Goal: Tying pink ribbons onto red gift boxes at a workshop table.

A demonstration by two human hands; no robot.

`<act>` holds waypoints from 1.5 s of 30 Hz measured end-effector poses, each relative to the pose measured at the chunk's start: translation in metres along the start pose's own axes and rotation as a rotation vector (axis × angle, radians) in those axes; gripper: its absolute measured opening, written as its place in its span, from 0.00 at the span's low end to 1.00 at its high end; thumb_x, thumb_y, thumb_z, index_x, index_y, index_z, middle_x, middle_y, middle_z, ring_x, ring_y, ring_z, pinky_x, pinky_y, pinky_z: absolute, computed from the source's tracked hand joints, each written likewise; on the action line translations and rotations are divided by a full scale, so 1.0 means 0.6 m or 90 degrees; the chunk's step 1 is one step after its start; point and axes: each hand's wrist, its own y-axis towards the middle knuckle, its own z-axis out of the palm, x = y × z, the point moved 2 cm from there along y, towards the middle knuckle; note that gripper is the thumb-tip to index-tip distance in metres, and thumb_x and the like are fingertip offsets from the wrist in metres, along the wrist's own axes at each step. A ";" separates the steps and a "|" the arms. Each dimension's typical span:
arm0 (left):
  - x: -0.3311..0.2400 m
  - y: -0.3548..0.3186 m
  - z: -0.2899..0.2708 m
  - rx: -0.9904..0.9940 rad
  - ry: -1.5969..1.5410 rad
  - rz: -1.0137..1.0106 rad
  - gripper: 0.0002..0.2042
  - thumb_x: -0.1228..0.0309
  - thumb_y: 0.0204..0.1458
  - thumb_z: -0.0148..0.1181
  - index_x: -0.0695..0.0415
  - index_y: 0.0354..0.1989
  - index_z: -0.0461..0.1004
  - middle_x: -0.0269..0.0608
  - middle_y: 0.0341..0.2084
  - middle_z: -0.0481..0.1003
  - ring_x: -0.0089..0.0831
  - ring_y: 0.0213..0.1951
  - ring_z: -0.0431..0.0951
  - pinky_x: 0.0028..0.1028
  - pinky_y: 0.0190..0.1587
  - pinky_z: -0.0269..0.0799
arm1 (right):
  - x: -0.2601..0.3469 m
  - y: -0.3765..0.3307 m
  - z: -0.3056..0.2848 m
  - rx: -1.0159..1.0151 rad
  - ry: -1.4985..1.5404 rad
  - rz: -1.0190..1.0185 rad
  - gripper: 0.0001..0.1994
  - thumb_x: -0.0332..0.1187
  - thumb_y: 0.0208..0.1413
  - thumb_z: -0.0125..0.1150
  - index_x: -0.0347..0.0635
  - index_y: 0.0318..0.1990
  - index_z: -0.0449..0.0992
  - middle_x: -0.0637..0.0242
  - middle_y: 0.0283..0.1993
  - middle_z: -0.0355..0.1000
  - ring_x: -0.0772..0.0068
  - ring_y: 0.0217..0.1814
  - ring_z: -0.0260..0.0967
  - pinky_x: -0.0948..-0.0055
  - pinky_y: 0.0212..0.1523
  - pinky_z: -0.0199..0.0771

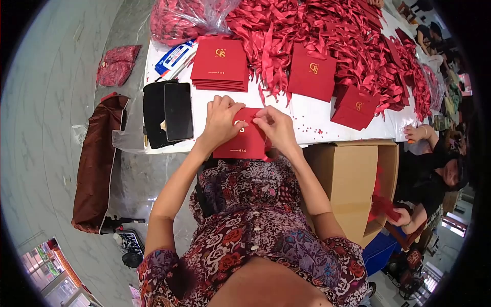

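Observation:
A flat red paper bag with gold print [239, 146] lies at the near edge of the white table in front of me. My left hand [221, 122] rests on its left side, fingers apart, thumb across the bag's face. Thumb and index finger of my right hand [276, 129] are pinched together over the bag's upper right part. A red ribbon [267, 144] shows along the bag's right edge below that hand; what exactly sits between the fingertips is mostly hidden.
Beyond are a stack of red bags [219, 61], a heap of red ribbons [271, 38] and more bags [312, 74]. A black phone [178, 112] lies left. At right stands a cardboard box [353, 179], with another person's hand [401, 216] holding something red beside it.

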 end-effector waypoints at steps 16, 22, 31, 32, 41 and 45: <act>0.008 -0.007 0.061 0.050 -0.299 -0.228 0.12 0.73 0.42 0.68 0.53 0.37 0.78 0.40 0.29 0.82 0.37 0.35 0.81 0.38 0.46 0.62 | 0.016 0.014 0.011 -0.010 -0.255 -0.045 0.05 0.28 0.47 0.65 0.36 0.28 0.76 0.53 0.24 0.75 0.52 0.29 0.76 0.58 0.34 0.76; 0.000 -0.018 0.076 0.000 -0.333 -0.260 0.12 0.73 0.42 0.68 0.50 0.38 0.81 0.39 0.32 0.82 0.37 0.36 0.81 0.39 0.45 0.63 | 0.019 0.022 0.009 0.013 -0.333 -0.086 0.04 0.28 0.46 0.63 0.36 0.27 0.76 0.50 0.25 0.75 0.46 0.31 0.76 0.54 0.36 0.75; -0.020 -0.009 0.050 -0.023 -0.228 -0.119 0.12 0.73 0.42 0.68 0.51 0.38 0.81 0.38 0.28 0.80 0.40 0.32 0.77 0.37 0.45 0.63 | 0.020 0.004 0.002 -0.001 -0.131 -0.004 0.10 0.32 0.48 0.72 0.37 0.32 0.77 0.59 0.24 0.76 0.62 0.29 0.77 0.65 0.32 0.75; -0.017 -0.007 0.046 -0.024 -0.228 -0.122 0.12 0.73 0.42 0.68 0.51 0.38 0.81 0.38 0.28 0.80 0.40 0.32 0.77 0.37 0.45 0.63 | 0.021 0.002 0.003 -0.010 -0.147 -0.006 0.10 0.33 0.48 0.72 0.37 0.32 0.77 0.60 0.26 0.76 0.62 0.29 0.77 0.66 0.32 0.74; -0.039 0.006 -0.014 0.037 -0.139 0.023 0.11 0.77 0.42 0.63 0.53 0.36 0.76 0.38 0.26 0.73 0.39 0.35 0.75 0.37 0.43 0.59 | -0.017 0.037 -0.035 0.093 -0.095 -0.027 0.12 0.39 0.56 0.67 0.37 0.34 0.84 0.65 0.26 0.75 0.73 0.26 0.69 0.71 0.29 0.67; -0.056 0.010 -0.021 0.034 -0.057 0.122 0.09 0.77 0.45 0.64 0.54 0.35 0.75 0.39 0.30 0.71 0.37 0.38 0.73 0.34 0.45 0.59 | -0.048 0.064 -0.030 0.321 0.006 0.085 0.13 0.37 0.60 0.64 0.34 0.31 0.82 0.79 0.18 0.66 0.88 0.23 0.56 0.78 0.23 0.58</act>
